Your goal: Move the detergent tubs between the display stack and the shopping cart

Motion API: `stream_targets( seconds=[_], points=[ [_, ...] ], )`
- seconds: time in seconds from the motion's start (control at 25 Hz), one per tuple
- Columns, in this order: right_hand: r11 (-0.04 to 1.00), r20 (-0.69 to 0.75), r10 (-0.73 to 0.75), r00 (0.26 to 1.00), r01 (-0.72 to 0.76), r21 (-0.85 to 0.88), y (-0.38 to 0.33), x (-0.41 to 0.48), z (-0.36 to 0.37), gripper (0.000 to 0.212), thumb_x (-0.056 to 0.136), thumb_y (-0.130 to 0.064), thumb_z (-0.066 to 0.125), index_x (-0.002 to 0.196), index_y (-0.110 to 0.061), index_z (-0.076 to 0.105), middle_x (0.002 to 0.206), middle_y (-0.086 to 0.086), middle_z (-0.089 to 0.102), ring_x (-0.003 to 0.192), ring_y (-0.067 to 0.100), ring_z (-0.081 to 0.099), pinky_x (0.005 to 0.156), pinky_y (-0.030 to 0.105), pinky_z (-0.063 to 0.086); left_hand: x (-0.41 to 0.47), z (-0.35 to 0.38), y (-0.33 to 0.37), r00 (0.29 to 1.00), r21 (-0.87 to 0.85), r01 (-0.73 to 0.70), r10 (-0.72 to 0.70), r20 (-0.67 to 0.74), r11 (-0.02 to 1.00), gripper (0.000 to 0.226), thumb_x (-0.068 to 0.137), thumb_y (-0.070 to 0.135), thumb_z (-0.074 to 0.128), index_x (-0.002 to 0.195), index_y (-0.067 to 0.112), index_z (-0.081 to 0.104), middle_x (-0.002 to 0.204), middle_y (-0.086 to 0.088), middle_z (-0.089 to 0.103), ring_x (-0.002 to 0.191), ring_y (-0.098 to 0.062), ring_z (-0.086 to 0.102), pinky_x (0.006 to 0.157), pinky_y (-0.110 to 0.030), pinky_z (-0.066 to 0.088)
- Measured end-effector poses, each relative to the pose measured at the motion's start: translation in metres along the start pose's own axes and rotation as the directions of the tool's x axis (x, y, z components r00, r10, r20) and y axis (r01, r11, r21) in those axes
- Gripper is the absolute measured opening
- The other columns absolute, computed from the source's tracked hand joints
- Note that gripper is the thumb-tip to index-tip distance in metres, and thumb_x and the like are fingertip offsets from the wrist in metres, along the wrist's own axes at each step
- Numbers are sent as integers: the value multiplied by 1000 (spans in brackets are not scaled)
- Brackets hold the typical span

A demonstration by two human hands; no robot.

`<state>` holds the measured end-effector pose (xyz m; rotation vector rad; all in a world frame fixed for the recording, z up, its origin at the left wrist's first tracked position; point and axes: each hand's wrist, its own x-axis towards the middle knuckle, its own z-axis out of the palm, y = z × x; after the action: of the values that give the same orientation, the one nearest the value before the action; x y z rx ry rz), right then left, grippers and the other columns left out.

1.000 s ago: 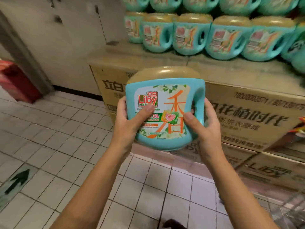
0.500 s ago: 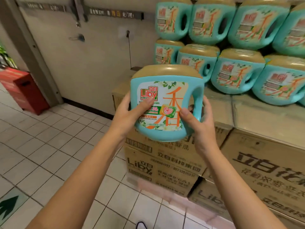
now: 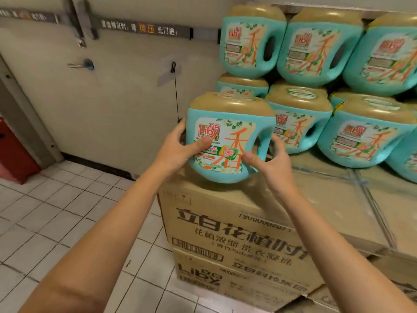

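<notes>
Presently, left hand (image 3: pixel 178 151) and right hand (image 3: pixel 272 162) grip a teal tan-lidded plastic detergent tub (image 3: pixel 228 132) over the brown cardboard carton (image 3: pixel 225 206) beside the display stack (image 3: pixel 300 123); placement apparently pending.

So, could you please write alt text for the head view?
The left hand and right hand grip a teal tub upright at the corner of a carton, beside the stack of matching tubs. A cream wall and tiled floor lie to the left.

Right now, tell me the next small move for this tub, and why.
Probably set the held tub down on the carton top, beside the bottom-row tubs: the left hand and right hand grip it upright over that bare corner.
</notes>
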<state>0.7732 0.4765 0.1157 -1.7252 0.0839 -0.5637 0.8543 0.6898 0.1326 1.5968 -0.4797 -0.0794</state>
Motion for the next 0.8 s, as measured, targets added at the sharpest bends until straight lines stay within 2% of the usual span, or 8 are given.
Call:
stream_targets(
  seconds=[0.08,0.16,0.28,0.36,0.56,0.68,0.72,0.8],
  points=[
    [1000,-35,22,999,-22,-15,16,15,10,78,64,-36,83,132,-23,45,118,-23,55,98,-24,52,72,0,45,28,-9,-19,999,-6,11,-11,47,1000,78,64,42,77,134,20,52,102,21,69,93,7,66,66,-11,53],
    [998,-84,50,995,-53,-32,28,28,21,76,68,-28,84,133,-23,46,119,-22,56,102,-21,53,75,3,47,55,-17,-35,994,-45,37,-33,101,998,90,56,43,82,137,18,50,107,17,69,99,0,66,71,-15,55],
    [995,-156,69,985,-78,-55,41,49,36,75,67,-21,86,132,-23,49,125,-12,60,115,-2,56,92,23,52,92,-26,-52,988,-117,67,-50,143,991,104,45,41,85,140,18,47,112,12,68,103,-6,66,75,-18,55],
    [993,-209,66,976,-85,-83,45,61,45,79,66,-20,87,136,-23,48,133,-5,56,122,8,54,102,37,48,113,-29,-60,981,-127,66,-41,191,990,109,45,40,86,143,18,43,118,9,65,108,-7,62,76,-17,55],
    [977,-312,17,950,-82,-197,51,85,59,86,67,-27,86,142,-22,42,133,-4,41,125,15,47,108,33,42,152,-30,-75,968,-124,99,-67,240,987,106,51,39,84,145,21,39,126,6,61,118,-16,59,85,-28,56],
    [964,-340,25,940,-113,-239,56,100,58,84,71,-27,84,143,-17,41,139,-1,45,130,16,45,110,41,39,167,-24,-77,977,-48,60,-48,207,997,102,53,44,82,144,27,40,125,14,57,121,-11,53,83,-18,51],
    [962,-354,30,935,-124,-244,57,105,58,84,72,-27,83,143,-16,41,142,0,46,131,16,44,110,42,39,170,-20,-77,983,-34,52,-45,180,998,101,53,45,81,144,27,39,128,12,56,123,-11,51,87,-20,51],
    [954,-391,30,920,-143,-263,60,113,62,85,73,-28,82,145,-13,39,145,3,45,134,17,42,112,42,36,175,-14,-81,991,-66,69,-61,119,995,100,54,42,81,142,23,36,139,2,53,128,-15,49,101,-33,48]
  ],
)
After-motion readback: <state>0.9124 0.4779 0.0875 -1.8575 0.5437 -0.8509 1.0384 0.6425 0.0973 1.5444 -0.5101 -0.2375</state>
